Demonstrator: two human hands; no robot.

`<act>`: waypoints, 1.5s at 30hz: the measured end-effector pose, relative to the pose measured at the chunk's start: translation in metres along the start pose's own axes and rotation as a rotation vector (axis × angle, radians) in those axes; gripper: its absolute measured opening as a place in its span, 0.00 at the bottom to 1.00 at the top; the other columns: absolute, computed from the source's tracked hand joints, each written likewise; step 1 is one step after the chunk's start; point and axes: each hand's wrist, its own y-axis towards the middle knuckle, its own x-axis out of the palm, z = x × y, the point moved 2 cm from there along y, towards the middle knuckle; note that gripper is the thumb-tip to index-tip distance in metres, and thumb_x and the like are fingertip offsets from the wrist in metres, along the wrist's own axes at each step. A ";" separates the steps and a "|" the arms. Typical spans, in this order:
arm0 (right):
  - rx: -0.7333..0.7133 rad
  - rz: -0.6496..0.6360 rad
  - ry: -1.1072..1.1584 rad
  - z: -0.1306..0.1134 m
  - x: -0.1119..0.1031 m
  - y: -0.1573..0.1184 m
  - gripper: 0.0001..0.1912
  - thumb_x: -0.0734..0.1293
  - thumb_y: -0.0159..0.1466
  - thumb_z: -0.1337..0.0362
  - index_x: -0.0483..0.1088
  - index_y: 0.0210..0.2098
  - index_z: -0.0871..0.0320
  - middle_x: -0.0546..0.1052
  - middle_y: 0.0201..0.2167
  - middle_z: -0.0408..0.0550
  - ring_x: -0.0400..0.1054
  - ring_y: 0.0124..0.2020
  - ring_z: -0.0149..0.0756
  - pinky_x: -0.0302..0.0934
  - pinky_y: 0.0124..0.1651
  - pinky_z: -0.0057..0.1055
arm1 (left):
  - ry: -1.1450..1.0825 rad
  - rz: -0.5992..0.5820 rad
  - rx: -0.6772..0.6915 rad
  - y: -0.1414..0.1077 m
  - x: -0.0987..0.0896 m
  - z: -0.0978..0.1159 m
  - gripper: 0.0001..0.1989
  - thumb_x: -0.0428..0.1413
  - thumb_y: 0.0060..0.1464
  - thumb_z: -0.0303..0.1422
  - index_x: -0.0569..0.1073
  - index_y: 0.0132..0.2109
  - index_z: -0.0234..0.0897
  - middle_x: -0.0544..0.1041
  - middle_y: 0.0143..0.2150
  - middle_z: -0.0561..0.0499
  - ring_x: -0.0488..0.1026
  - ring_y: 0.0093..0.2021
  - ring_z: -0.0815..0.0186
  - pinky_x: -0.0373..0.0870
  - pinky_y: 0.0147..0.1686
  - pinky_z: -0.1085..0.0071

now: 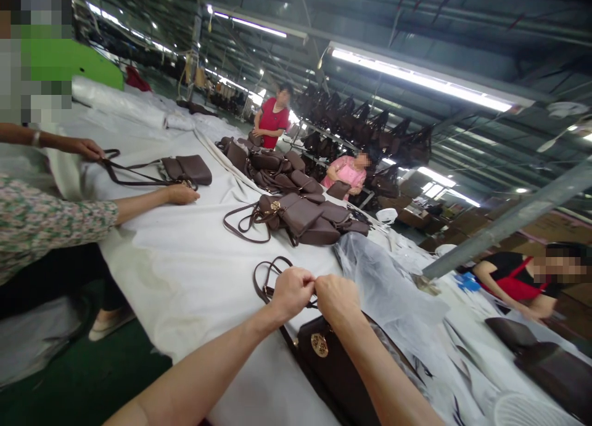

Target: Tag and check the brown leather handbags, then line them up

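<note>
My left hand [292,291] is closed, thumb and finger pinched on the thin dark strap [259,279] of a brown handbag. Right against it, my right hand [340,298] is also closed, its knuckles up, at the same strap. The fingers hide the exact spot they grip. Below my hands lies the brown handbag [319,367] with a round gold ornament [319,345] on its front. My right forearm covers part of it. The strap loops out on the white table cover [198,272] to the left.
More brown handbags [296,216] are piled ahead. Clear plastic sheeting [383,278] lies to the right. At left, a co-worker's hands [182,194] handle another handbag [189,169] and its strap. Other people work across the table. A slanted metal post [509,219] stands at right.
</note>
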 end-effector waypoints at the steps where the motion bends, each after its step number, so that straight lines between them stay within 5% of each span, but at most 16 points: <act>1: -0.001 0.007 0.012 0.000 0.000 0.000 0.12 0.61 0.63 0.74 0.76 0.38 0.62 0.80 0.38 0.62 0.76 0.41 0.41 0.63 0.40 0.30 | 0.014 0.009 -0.002 -0.001 -0.001 0.002 0.10 0.53 0.47 0.24 0.74 0.21 0.38 0.71 0.23 0.51 0.65 0.30 0.63 0.58 0.36 0.69; 6: 0.050 0.085 0.091 0.015 0.003 -0.004 0.09 0.62 0.64 0.69 0.72 0.42 0.58 0.80 0.38 0.55 0.76 0.40 0.40 0.59 0.34 0.28 | -0.228 -0.014 0.094 -0.014 -0.004 0.015 0.07 0.58 0.47 0.25 0.79 0.31 0.41 0.70 0.27 0.48 0.66 0.35 0.59 0.60 0.42 0.70; 12: -0.002 0.240 0.497 0.038 0.016 -0.013 0.06 0.66 0.62 0.63 0.67 0.39 0.55 0.79 0.31 0.43 0.73 0.34 0.35 0.52 0.31 0.26 | -0.314 -0.021 0.122 -0.018 -0.012 0.015 0.22 0.57 0.46 0.23 0.76 0.50 0.41 0.73 0.39 0.46 0.65 0.41 0.58 0.60 0.48 0.68; 16: -0.108 0.292 0.586 0.041 0.024 -0.020 0.08 0.63 0.63 0.67 0.68 0.42 0.56 0.79 0.33 0.43 0.71 0.33 0.33 0.56 0.36 0.27 | -0.171 -0.117 0.121 -0.011 -0.008 -0.002 0.13 0.54 0.47 0.24 0.78 0.41 0.39 0.74 0.38 0.48 0.67 0.36 0.63 0.63 0.39 0.71; 20: -0.107 0.429 0.374 0.049 0.036 -0.037 0.24 0.65 0.60 0.67 0.64 0.56 0.54 0.70 0.56 0.54 0.67 0.52 0.43 0.58 0.49 0.35 | -0.077 -0.134 0.113 -0.012 -0.009 -0.006 0.08 0.54 0.52 0.30 0.74 0.26 0.37 0.71 0.24 0.52 0.65 0.29 0.66 0.57 0.31 0.73; 22: 0.016 0.393 0.229 0.059 0.049 -0.047 0.29 0.67 0.60 0.65 0.61 0.60 0.55 0.66 0.59 0.58 0.64 0.56 0.50 0.59 0.49 0.39 | -0.065 -0.087 0.081 -0.015 -0.023 -0.006 0.08 0.55 0.50 0.31 0.72 0.25 0.36 0.69 0.23 0.53 0.63 0.28 0.67 0.56 0.30 0.73; 25: 0.139 0.241 0.193 0.074 0.070 -0.056 0.21 0.62 0.66 0.66 0.63 0.58 0.60 0.75 0.47 0.58 0.71 0.47 0.46 0.61 0.43 0.35 | -0.190 -0.119 -0.053 -0.024 -0.057 -0.015 0.06 0.55 0.48 0.33 0.73 0.30 0.35 0.70 0.25 0.53 0.63 0.27 0.68 0.57 0.28 0.74; 29: 0.100 0.257 0.305 0.082 0.077 -0.059 0.15 0.60 0.66 0.68 0.68 0.52 0.57 0.77 0.41 0.51 0.72 0.45 0.40 0.61 0.44 0.31 | -0.164 -0.353 -0.241 -0.055 -0.104 -0.043 0.07 0.54 0.45 0.34 0.73 0.30 0.34 0.72 0.25 0.53 0.64 0.26 0.69 0.58 0.26 0.75; 32: 0.009 0.310 0.377 0.080 0.075 -0.058 0.14 0.61 0.65 0.70 0.70 0.49 0.56 0.77 0.40 0.50 0.71 0.45 0.39 0.60 0.45 0.31 | -0.013 -0.618 -0.267 -0.078 -0.119 -0.052 0.08 0.54 0.46 0.32 0.76 0.32 0.35 0.75 0.28 0.53 0.68 0.30 0.67 0.61 0.30 0.75; 34: -0.021 0.331 0.414 0.079 0.075 -0.057 0.14 0.61 0.64 0.70 0.70 0.49 0.57 0.77 0.41 0.50 0.71 0.45 0.39 0.61 0.46 0.31 | 0.030 -0.639 -0.199 -0.080 -0.115 -0.047 0.12 0.53 0.48 0.31 0.78 0.39 0.38 0.78 0.37 0.51 0.71 0.38 0.63 0.65 0.38 0.73; 36: -0.044 0.332 0.440 0.080 0.078 -0.055 0.15 0.60 0.64 0.70 0.70 0.49 0.56 0.77 0.41 0.50 0.70 0.45 0.40 0.61 0.47 0.32 | 0.020 -0.482 -0.104 -0.067 -0.098 -0.040 0.14 0.52 0.50 0.31 0.78 0.43 0.40 0.78 0.44 0.49 0.71 0.46 0.60 0.63 0.49 0.69; 40: -0.024 0.320 0.424 0.081 0.080 -0.056 0.17 0.60 0.65 0.69 0.68 0.52 0.57 0.77 0.45 0.52 0.71 0.47 0.40 0.61 0.48 0.33 | -0.101 -0.293 0.044 -0.027 -0.036 -0.041 0.18 0.58 0.39 0.25 0.77 0.41 0.41 0.76 0.46 0.46 0.66 0.53 0.54 0.54 0.60 0.63; 43: 0.019 0.310 0.349 0.082 0.079 -0.060 0.18 0.60 0.66 0.69 0.67 0.55 0.57 0.77 0.49 0.52 0.71 0.49 0.41 0.62 0.49 0.33 | -0.002 -0.343 0.021 -0.005 -0.006 -0.047 0.14 0.59 0.31 0.20 0.74 0.29 0.41 0.72 0.29 0.48 0.68 0.48 0.52 0.56 0.57 0.60; 45: 0.058 0.297 0.287 0.083 0.078 -0.062 0.19 0.60 0.66 0.68 0.66 0.56 0.56 0.76 0.50 0.52 0.72 0.49 0.42 0.62 0.48 0.34 | 0.064 -0.384 -0.015 0.003 -0.012 -0.048 0.12 0.58 0.29 0.18 0.67 0.19 0.41 0.62 0.20 0.52 0.69 0.41 0.53 0.61 0.51 0.62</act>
